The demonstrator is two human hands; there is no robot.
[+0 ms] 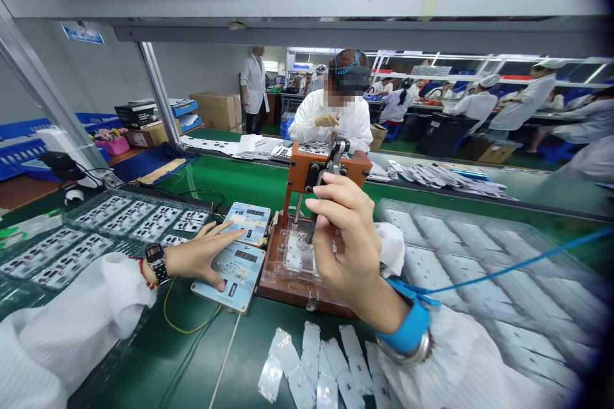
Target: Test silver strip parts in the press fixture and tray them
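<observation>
On the toggle clamp (337, 152), right fingers (346, 190).

Over my feed, I can read no text with certainty: markings on the wristwatch (154, 254), upper blue panel (259, 225), lower blue panel (245, 276) and brown fixture (288, 293) are blurred or too small.
</observation>
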